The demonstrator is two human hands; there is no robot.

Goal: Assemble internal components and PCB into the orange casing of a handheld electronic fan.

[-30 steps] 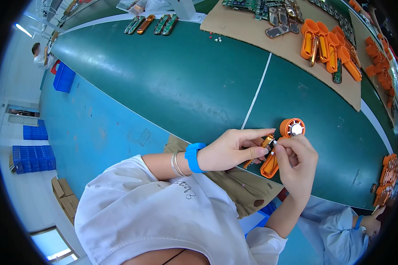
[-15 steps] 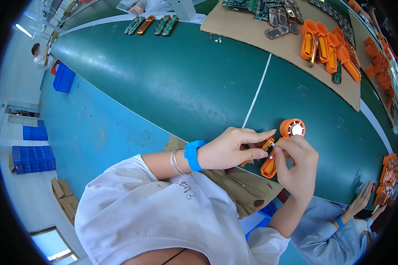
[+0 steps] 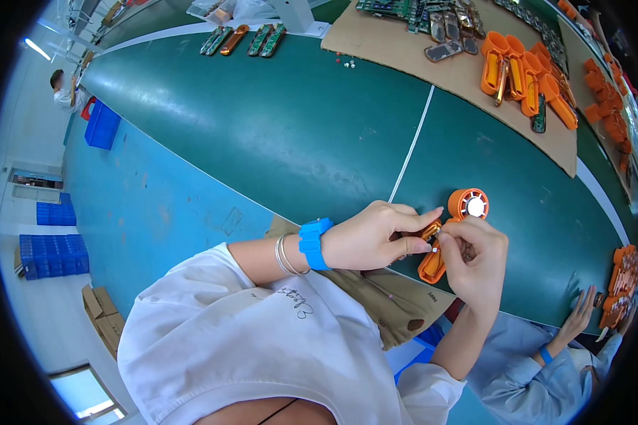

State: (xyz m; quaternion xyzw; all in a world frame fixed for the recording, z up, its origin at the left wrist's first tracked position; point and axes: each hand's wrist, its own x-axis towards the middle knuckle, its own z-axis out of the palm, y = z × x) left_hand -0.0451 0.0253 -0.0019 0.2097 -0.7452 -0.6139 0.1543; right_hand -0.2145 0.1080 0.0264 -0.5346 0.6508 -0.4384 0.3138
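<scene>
**Two hands on a little orange fan**

The left hand [image 3: 372,237] and the right hand [image 3: 475,262] meet over the green bench [image 3: 276,134], close to its near edge. Both are curled shut around one small orange fan [image 3: 446,237]. Its round head [image 3: 468,204] sticks out past the fingers, up and away from the person. Its long handle [image 3: 430,268] points back down toward the person, between the two hands. The left hand pinches the middle part from the left. The right hand holds the handle from the right and seems to pinch a tiny white bit [image 3: 433,248] at the middle. Far off, more orange fan parts [image 3: 521,71] lie on brown cardboard [image 3: 404,49]. Another person's hand [image 3: 581,312] rests at the bench edge.
</scene>
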